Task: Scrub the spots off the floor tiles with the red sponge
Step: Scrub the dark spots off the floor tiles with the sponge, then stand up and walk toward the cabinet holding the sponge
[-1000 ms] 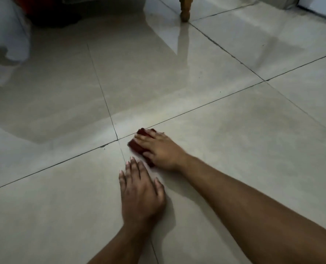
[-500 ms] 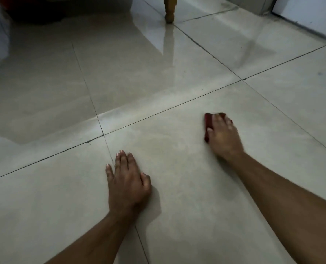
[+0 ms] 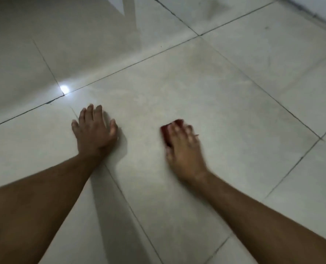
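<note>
I see my right hand [image 3: 185,149] pressing the red sponge [image 3: 168,133] under its blurred fingers onto a tile [image 3: 206,96], my left hand [image 3: 94,128] flat with fingers spread, which I judge could slide if the glossy floor is wet.

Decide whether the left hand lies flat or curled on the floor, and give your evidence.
Flat. The left hand rests palm down on the floor tile, fingers straight and spread, holding nothing.

Indoor room; glossy floor tiles [image 3: 177,88]
</note>
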